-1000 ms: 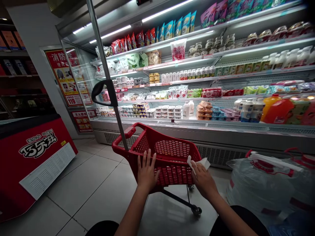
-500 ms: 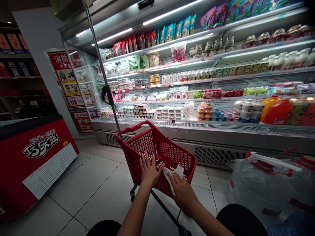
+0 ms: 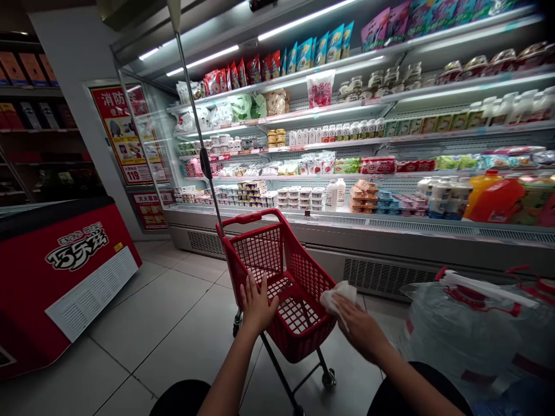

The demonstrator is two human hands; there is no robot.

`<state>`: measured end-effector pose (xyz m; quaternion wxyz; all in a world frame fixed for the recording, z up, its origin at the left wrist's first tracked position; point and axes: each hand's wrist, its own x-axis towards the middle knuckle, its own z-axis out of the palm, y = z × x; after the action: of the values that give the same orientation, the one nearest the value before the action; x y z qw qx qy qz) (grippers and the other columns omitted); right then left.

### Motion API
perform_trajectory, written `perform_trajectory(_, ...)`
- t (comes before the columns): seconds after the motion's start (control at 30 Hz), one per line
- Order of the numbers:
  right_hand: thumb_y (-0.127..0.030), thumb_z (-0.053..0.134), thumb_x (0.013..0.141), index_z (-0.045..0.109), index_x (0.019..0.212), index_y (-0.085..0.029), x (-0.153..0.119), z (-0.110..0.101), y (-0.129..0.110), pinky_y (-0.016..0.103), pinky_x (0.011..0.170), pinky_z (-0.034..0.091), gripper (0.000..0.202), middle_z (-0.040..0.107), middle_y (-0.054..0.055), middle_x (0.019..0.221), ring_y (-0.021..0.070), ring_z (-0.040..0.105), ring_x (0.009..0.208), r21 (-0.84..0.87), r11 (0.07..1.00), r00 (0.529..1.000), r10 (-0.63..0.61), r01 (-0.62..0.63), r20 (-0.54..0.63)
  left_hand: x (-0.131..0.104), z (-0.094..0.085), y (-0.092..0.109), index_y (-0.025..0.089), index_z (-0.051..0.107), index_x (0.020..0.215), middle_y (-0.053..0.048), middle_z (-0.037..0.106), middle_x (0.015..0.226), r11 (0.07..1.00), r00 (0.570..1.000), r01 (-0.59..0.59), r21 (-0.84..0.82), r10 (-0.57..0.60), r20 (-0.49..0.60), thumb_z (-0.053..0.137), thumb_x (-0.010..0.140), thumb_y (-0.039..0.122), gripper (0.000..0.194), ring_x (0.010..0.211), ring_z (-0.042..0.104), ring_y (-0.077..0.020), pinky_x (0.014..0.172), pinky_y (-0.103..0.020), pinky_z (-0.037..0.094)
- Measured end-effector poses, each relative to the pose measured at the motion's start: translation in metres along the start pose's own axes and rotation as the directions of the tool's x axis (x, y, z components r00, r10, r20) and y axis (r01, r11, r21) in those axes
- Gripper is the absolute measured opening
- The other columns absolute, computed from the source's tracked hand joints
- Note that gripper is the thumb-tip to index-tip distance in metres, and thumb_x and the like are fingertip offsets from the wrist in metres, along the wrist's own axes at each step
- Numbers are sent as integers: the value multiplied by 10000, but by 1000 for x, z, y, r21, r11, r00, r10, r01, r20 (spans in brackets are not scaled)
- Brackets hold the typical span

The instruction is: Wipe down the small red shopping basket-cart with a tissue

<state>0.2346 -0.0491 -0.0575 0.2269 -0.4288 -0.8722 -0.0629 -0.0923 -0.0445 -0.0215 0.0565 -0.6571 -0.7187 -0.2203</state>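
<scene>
A small red plastic shopping cart (image 3: 260,247) with grid walls stands in front of me on metal legs with wheels, a tall thin pole rising from its left side. My left hand (image 3: 257,303) lies on the cart's near left rim, fingers spread and holding nothing. At the right rim, my right hand (image 3: 358,326) grips a crumpled white cloth (image 3: 342,293) and presses it against the outer edge. The palm and part of the cloth are hidden under the fingers.
A lit refrigerated display (image 3: 321,231) with packaged foods and bottles spans the back. At left stands a red chest freezer (image 3: 87,289). Large plastic-wrapped water bottles (image 3: 459,329) are at right. My dark-clad knees show at the bottom.
My right hand has moved right with the cloth, from the cart's near side to its right rim. My left hand stays at the left rim. The cart appears slightly turned.
</scene>
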Motion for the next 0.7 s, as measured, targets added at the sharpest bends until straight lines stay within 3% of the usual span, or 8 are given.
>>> perform_trajectory(0.07, -321, 400, 1046, 572, 1473, -213, 3, 2, 19, 508, 1156, 461, 472, 583, 109, 1507, 267, 545, 1400, -2, 999, 999, 43, -43, -12, 0, 5, -2, 222, 278, 1639, -128, -48, 1745, 999, 1000, -14, -41, 13, -19, 499, 980, 417, 722, 1597, 7, -397, 1254, -641, 146)
perform_trajectory(0.13, -352, 397, 1059, 574, 1470, -227, 0, 7, 13, 510, 1170, 447, 465, 580, 99, 1512, 265, 527, 1416, 17, 997, 996, 77, -76, -47, 1, 7, -2, 245, 286, 1637, -112, -56, 1749, 998, 999, -21, -66, 19, -31, 474, 1001, 412, 684, 1599, -2, -387, 1254, -635, 162)
perform_trajectory(0.27, -245, 445, 1018, 534, 1509, -225, -8, 22, -60, 471, 1169, 463, 499, 570, 91, 1524, 261, 502, 1435, 96, 995, 995, 21, -12, -93, 8, 5, 6, 242, 309, 1629, -111, -37, 1751, 999, 999, 4, -50, -6, -36, 431, 1031, 391, 628, 1601, 27, -368, 1270, -604, 142)
perform_trajectory(0.37, -129, 489, 920, 369, 1610, -178, -6, 29, -121, 464, 1184, 453, 703, 459, 108, 1607, 277, 424, 1490, 162, 979, 987, -105, 124, -121, 13, 2, 8, 215, 327, 1623, -127, 26, 1749, 1000, 1000, 3, -15, -3, -30, 426, 1030, 358, 618, 1600, 78, -353, 1280, -577, 139)
perform_trajectory(0.43, -107, 485, 899, 262, 1647, -168, -3, 28, -140, 478, 1177, 459, 783, 413, 114, 1631, 287, 401, 1503, 164, 975, 983, -129, 150, -131, 14, 3, 6, 216, 322, 1625, -126, 71, 1746, 1000, 1000, -11, -2, 11, -26, 410, 1031, 327, 611, 1598, 126, -333, 1280, -570, 155)
perform_trajectory(0.53, -81, 463, 896, 236, 1655, -216, -1, 20, -126, 465, 1183, 451, 804, 395, 76, 1645, 264, 394, 1509, 136, 967, 973, -203, 217, -106, 15, 8, -2, 241, 309, 1629, -108, 91, 1746, 999, 999, -43, 0, 43, -20, 385, 1023, 263, 611, 1596, 157, -304, 1276, -559, 189)
perform_trajectory(0.63, -92, 452, 928, 281, 1642, -256, -8, 14, -74, 436, 1185, 448, 753, 427, 56, 1634, 239, 405, 1503, 89, 969, 971, -221, 229, -94, 19, 11, -11, 252, 321, 1625, -98, 82, 1747, 996, 996, -87, -4, 87, -10, 385, 1010, 234, 618, 1597, 157, -304, 1269, -550, 222)
perform_trajectory(0.7, -144, 424, 987, 326, 1627, -265, -13, 13, -35, 451, 1160, 471, 659, 511, 74, 1577, 242, 463, 1465, 37, 991, 982, -122, 128, -144, 24, 10, -15, 241, 334, 1621, -100, 89, 1746, 994, 994, -112, 2, 112, 5, 388, 1008, 240, 615, 1594, 167, -311, 1266, -547, 236)
